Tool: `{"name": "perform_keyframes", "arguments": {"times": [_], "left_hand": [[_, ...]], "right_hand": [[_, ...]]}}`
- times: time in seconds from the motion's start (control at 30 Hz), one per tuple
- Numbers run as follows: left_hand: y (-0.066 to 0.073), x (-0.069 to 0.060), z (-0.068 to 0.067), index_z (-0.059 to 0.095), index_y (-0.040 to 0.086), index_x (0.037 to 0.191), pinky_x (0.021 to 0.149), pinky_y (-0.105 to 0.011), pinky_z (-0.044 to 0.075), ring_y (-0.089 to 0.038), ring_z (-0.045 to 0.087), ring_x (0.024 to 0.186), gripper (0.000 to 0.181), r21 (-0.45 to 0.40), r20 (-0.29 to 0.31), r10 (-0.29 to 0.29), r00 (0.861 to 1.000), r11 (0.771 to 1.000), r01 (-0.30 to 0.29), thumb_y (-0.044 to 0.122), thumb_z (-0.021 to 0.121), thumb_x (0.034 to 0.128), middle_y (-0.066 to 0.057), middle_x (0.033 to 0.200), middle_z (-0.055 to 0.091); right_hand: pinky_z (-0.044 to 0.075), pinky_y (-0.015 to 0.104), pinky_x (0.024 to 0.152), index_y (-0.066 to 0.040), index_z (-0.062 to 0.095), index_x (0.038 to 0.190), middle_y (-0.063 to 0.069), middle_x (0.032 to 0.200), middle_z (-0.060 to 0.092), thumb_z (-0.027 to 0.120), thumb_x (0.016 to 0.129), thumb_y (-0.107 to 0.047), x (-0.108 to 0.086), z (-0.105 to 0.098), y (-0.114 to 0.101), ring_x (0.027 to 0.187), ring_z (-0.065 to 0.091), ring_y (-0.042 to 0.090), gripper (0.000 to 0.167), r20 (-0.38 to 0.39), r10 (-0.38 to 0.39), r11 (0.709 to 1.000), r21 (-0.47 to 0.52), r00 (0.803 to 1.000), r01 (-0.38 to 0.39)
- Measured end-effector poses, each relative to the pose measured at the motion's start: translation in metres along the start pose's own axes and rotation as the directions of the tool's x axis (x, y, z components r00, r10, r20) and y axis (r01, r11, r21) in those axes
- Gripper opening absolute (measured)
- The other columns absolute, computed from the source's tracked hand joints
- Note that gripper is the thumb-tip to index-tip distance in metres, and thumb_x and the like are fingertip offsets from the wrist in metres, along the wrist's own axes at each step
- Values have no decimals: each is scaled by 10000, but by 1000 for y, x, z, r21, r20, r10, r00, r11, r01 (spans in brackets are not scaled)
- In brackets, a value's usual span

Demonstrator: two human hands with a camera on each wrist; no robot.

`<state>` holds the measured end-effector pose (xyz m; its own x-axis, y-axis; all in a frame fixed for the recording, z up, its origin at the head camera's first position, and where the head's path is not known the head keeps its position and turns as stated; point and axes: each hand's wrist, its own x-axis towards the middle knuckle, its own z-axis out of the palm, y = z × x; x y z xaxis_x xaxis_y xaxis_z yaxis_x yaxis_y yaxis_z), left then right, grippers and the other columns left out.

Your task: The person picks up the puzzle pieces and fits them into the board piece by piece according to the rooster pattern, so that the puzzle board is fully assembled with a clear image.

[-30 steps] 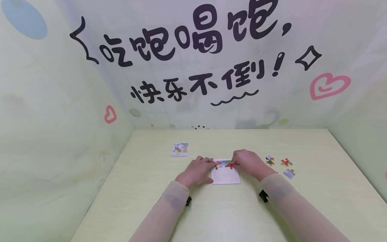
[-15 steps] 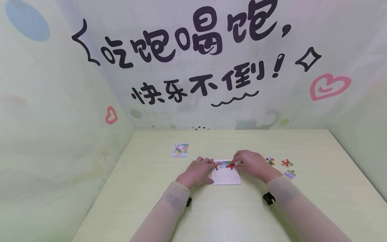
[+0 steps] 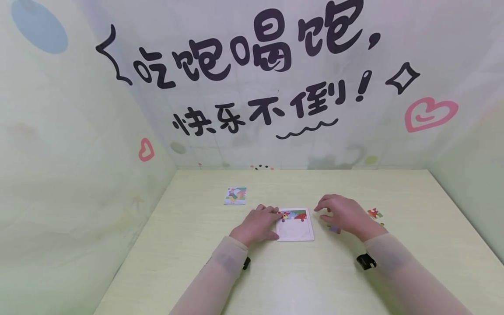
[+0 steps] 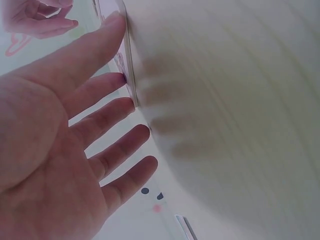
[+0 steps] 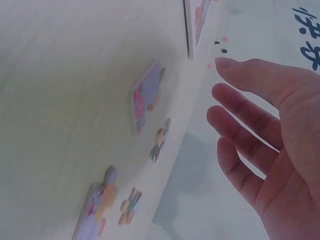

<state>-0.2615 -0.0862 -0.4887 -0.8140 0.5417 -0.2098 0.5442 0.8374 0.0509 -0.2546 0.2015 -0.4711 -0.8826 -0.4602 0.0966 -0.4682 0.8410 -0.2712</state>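
The white puzzle tray (image 3: 295, 232) lies on the table with a colourful row of joined pieces (image 3: 294, 215) along its far edge. My left hand (image 3: 257, 225) rests at the tray's left side, thumb and fingers touching its edge, as the left wrist view (image 4: 75, 115) shows too. To the right of the tray my right hand (image 3: 344, 215) hangs with relaxed, slightly bent fingers and holds nothing. Beneath it lies a purple-blue piece (image 3: 334, 229), and in the right wrist view several loose pieces, one of them lilac and pink (image 5: 146, 92), lie below the fingers.
A small picture card (image 3: 235, 196) lies at the back left of the table (image 3: 283, 280). A red piece (image 3: 375, 213) is to the right of my right hand. The printed backdrop (image 3: 244, 148) stands behind the table.
My right hand has let go of the piece at the row's right end and moved right, off the tray, over the loose pieces. My left hand has stayed on the tray's edge.
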Motion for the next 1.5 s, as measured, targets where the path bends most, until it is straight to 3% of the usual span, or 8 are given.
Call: {"name": "perform_keyframes", "arguments": {"times": [0.3,0.53,0.67,1.03,1.27,1.5], "left_hand": [[0,1,1,498,278,1545,1115,-443,474,-251,461,1406,747,4,-2,-6,1000,1000,6,508,771,888,52,1614,462],[2,0,0,505,276,1541,1106,-436,480,-245,468,1394,747,-2,1,-13,1000,1000,13,506,778,884,54,1608,470],[2,0,0,499,279,1544,1107,-439,478,-245,465,1396,750,-2,2,-14,1000,1000,14,506,777,885,56,1612,464],[2,1,0,500,275,1544,1111,-449,478,-249,463,1397,749,-12,-2,-13,1000,1000,13,496,781,885,48,1615,462],[2,0,0,498,274,1545,1126,-453,465,-254,453,1409,756,-18,-4,-14,1000,1000,14,495,785,882,45,1620,456],[2,0,0,506,267,1541,1136,-458,452,-254,449,1408,748,-31,-6,-17,1000,999,17,482,790,883,40,1619,457]], "right_hand": [[589,397,760,-159,804,1086,13,1139,727,820,868,-169,-14,-6,15,939,682,189,218,31,47,999,22,998,-48],[605,475,804,-146,798,1122,45,1177,736,840,850,-189,-19,-5,23,1042,702,274,279,2,77,997,13,997,-77],[602,467,772,-142,793,1147,59,1197,733,836,853,-222,-19,-3,28,1022,699,271,307,-9,105,994,22,994,-105],[558,425,698,-145,783,1144,48,1192,737,791,851,-259,-17,2,42,927,666,216,315,-22,186,982,49,982,-184],[588,463,724,-119,767,1178,69,1160,744,807,858,-288,-11,5,48,982,694,263,364,10,220,975,28,975,-220],[580,439,707,-107,769,1150,64,1095,740,806,872,-295,-3,4,48,873,661,191,337,54,236,971,23,970,-237]]}}
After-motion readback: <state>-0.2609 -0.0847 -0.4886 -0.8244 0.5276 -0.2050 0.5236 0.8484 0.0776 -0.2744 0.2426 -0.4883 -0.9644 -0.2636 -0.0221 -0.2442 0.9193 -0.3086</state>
